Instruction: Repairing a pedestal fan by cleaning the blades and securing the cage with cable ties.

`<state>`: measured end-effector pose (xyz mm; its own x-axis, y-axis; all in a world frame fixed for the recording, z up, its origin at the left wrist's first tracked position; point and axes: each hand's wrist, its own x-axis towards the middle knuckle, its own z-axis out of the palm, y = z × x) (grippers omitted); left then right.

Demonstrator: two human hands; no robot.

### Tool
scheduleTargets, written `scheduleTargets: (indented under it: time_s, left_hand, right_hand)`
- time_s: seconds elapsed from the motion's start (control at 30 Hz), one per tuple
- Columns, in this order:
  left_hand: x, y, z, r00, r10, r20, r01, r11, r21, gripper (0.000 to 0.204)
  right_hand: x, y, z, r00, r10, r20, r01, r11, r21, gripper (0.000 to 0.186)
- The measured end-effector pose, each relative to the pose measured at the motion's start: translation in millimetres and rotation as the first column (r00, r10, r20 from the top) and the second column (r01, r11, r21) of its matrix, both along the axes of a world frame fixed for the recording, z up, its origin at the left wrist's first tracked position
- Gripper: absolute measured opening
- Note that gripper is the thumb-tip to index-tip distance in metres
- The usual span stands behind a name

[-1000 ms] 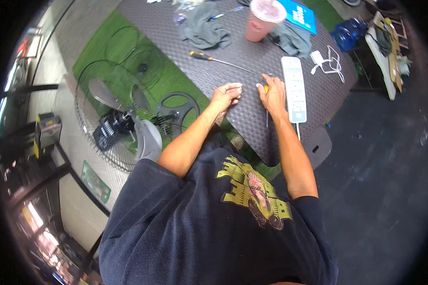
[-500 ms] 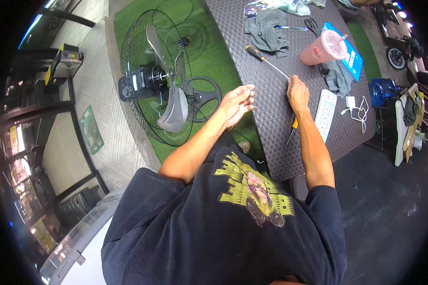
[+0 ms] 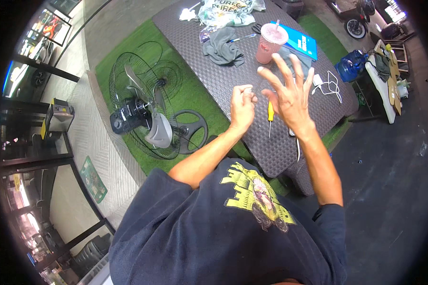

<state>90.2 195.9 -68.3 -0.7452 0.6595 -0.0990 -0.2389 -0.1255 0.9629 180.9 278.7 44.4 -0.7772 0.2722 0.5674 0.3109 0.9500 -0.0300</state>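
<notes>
My left hand (image 3: 243, 108) is raised by the table's near left edge, fingers curled in and thumb pressed against them. Whatever it pinches is too small or hidden to make out. My right hand (image 3: 292, 102) hovers over the table with fingers spread wide and nothing in it. Just left of its thumb lies a screwdriver (image 3: 270, 112) with a yellow handle, its shaft toward me. To my left, a fan (image 3: 135, 111) with bare grey blades and a black wire guard lies tipped over, beside its round black base (image 3: 191, 132).
The dark woven-pattern table (image 3: 176, 33) holds a pink iced drink (image 3: 271, 43), a grey cloth (image 3: 222, 47), a pen (image 3: 242, 37), a blue booklet (image 3: 297, 40), a plastic bag (image 3: 228, 12) and a white charger cable (image 3: 332, 89). Green turf (image 3: 114, 71) lies under the fan.
My right hand has left the long screwdriver, lifted and opened wide; that screwdriver is out of sight now. My left hand has curled tighter. The whole view has swung, shifting the table leftward.
</notes>
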Motion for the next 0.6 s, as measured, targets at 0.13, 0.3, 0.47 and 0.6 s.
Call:
scheduleTargets:
  time_s: [0.13,0.3,0.47,0.6]
  left_hand:
    - [-7.8,-17.3,26.0,0.896,0.091,0.435,-0.187,0.965,0.184,0.017]
    - [-12.6,-47.8,36.6,0.891,0.109,0.441,-0.235,0.941,0.242,0.016]
    - [-31.1,-85.6,5.5,0.932,0.176,0.316,-0.236,0.958,0.162,0.027]
    - [-45.0,-123.5,1.9,0.892,0.235,0.385,-0.306,0.943,0.133,0.03]
  right_hand:
    - [18.6,-46.2,-54.9,0.985,-0.053,-0.166,-0.133,0.393,-0.91,0.078]
    - [27.4,-106.2,-106.6,0.992,0.052,-0.112,-0.12,0.182,-0.976,0.043]
    - [48.9,-101.7,-69.2,0.998,0.063,-0.012,-0.034,0.352,-0.935,0.042]
    - [64.9,-83.5,-50.4,0.998,0.036,-0.053,-0.063,0.453,-0.89,0.037]
